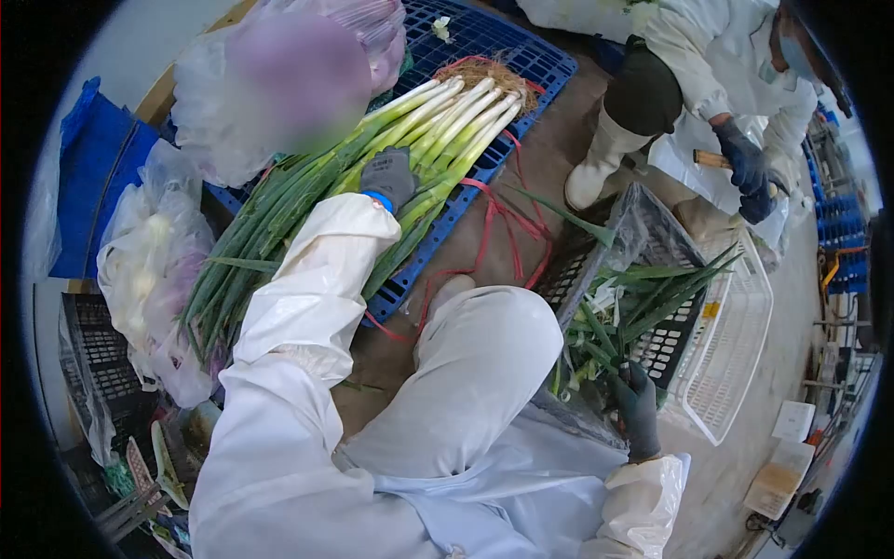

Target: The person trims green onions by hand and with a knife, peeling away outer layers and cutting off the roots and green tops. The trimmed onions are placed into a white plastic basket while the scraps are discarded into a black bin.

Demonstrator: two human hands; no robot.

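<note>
A big bundle of long green onions (424, 140), white root ends at the far side, lies across a blue plastic pallet (545, 61). My left hand (389, 177), in a grey glove, rests on the middle of the bundle, its fingers curled down round the stalks and partly hidden. Low on the right, my right hand (639, 410), gloved too, is closed at the near side of a black crate (666, 359) with green leaf trimmings (601, 326). A dark piece shows at its fingertips, and I cannot tell what it is.
Red string (503, 210) trails off the pallet to the floor. Plastic bags (154, 270) of produce lie left. A white basket (736, 345) stands beside the black crate. At upper right, a co-worker's gloved hand (742, 158) holds a wooden-handled tool (712, 159).
</note>
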